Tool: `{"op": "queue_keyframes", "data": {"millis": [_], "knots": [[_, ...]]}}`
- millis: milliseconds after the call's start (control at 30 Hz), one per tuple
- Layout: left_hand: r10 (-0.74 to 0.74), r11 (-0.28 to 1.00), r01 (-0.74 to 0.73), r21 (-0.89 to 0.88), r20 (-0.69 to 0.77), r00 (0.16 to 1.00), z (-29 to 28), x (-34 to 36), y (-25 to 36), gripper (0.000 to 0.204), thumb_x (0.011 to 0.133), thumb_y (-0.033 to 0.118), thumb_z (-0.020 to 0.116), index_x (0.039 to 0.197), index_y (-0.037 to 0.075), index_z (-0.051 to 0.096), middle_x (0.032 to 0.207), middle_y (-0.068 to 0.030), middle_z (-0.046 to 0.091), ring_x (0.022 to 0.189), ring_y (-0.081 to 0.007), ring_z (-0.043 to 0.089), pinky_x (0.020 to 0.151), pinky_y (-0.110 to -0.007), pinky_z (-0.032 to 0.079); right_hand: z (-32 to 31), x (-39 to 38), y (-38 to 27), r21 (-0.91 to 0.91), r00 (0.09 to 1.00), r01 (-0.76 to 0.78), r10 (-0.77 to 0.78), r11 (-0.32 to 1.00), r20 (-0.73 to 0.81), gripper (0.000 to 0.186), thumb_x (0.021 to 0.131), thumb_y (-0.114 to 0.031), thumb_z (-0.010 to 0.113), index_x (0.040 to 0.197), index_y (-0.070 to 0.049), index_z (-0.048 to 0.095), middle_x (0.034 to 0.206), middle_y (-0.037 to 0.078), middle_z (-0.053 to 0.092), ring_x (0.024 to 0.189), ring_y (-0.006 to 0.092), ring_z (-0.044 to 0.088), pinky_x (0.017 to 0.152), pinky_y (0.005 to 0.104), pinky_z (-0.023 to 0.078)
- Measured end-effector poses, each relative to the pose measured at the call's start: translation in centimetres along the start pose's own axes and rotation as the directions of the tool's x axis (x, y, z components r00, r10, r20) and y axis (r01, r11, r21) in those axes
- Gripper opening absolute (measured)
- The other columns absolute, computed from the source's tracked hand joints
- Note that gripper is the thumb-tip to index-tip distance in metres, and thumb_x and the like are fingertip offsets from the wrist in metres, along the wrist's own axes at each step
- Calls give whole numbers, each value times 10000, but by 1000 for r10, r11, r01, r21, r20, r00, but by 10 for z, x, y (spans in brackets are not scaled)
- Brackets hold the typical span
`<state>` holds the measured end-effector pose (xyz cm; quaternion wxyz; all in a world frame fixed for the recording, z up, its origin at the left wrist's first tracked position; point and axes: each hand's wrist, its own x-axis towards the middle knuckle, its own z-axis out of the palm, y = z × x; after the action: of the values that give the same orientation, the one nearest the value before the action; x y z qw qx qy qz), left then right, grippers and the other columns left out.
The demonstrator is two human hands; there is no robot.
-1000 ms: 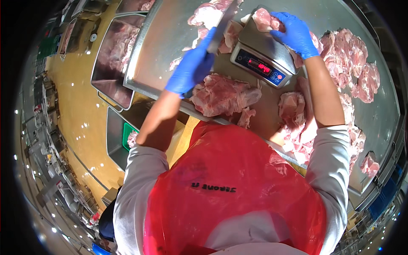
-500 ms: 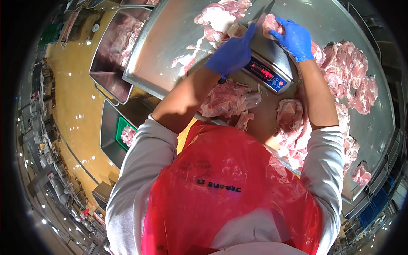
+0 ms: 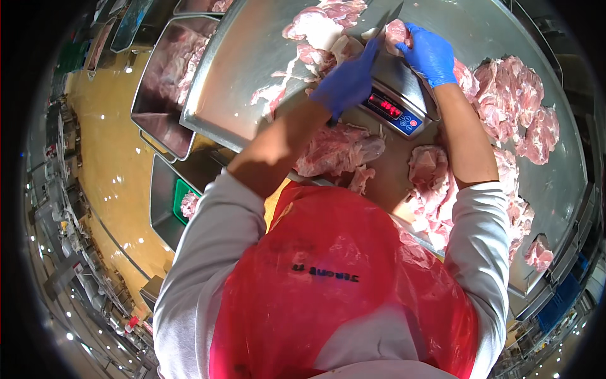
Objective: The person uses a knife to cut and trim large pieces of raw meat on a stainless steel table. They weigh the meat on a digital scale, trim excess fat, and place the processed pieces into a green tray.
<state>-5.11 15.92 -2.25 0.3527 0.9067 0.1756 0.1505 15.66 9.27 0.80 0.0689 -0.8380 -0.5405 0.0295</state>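
A knife points away from me, its handle in my left hand, which wears a blue glove and is closed. Part of the blade shows beyond the fingers. My right hand, gloved in blue too, grips a pink piece of raw meat at the far side of a small digital scale. Both hands are over or beside that scale, whose red display faces me. A large slab of raw meat lies just nearer than my left wrist.
On the steel table, more meat is heaped at the right, with pale trimmings at the far left. A steel bin of meat stands left of the table; nearer is another bin with a green tray. A raised rim edges the table.
The knife blade and the piece of meat have shifted slightly, with both hands keeping their grip. The whole view has drifted a little.
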Motion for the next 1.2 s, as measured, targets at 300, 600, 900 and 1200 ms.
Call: {"op": "queue_keyframes", "data": {"millis": [300, 600, 900, 1200], "knots": [[-308, 951, 298, 79, 243, 920, -9, 40, -4, 791, 808, 22, 490, 1504, -25, 115, 964, -336, 634, 824, -453, 660, 705, -495, 524, -6, -8, -17, 59, 984, 177, -174, 983, -44, 343, 851, -355, 644, 1115, -138, 625, 1015, 159, 691, 907, 374, 657, 772, 465, 533], [-195, 973, 205, -104, 97, 976, -10, -50, 5, 714, 914, 173, 489, 1542, 231, 155, 774, -284, 626, 734, -447, 644, 727, -509, 506, 6, 8, 12, 97, 998, -49, 51, 994, -25, 533, 852, -457, 643, 1248, -104, 600, 1080, 155, 690, 996, 350, 654, 839, 460, 516], [-193, 972, 162, -167, -182, 964, -116, -47, 13, 685, 959, 102, 551, 1553, 155, 213, 732, -8, 526, 546, -92, 462, 516, -248, 431, -70, -23, 0, 320, 969, 6, 74, 947, -238, 730, 703, -290, 841, 1322, -32, 554, 1296, 200, 589, 1208, 343, 558, 1044, 396, 427], [-230, 939, 144, -313, -258, 938, -155, -60, 45, 717, 977, 153, 557, 1566, 120, 149, 740, 25, 514, 539, -38, 435, 488, -192, 397, -91, -43, 29, 421, 975, 87, 11, 903, -224, 558, 746, -193, 794, 1236, 7, 615, 1217, 192, 644, 1158, 305, 604, 1019, 364, 449]]}}
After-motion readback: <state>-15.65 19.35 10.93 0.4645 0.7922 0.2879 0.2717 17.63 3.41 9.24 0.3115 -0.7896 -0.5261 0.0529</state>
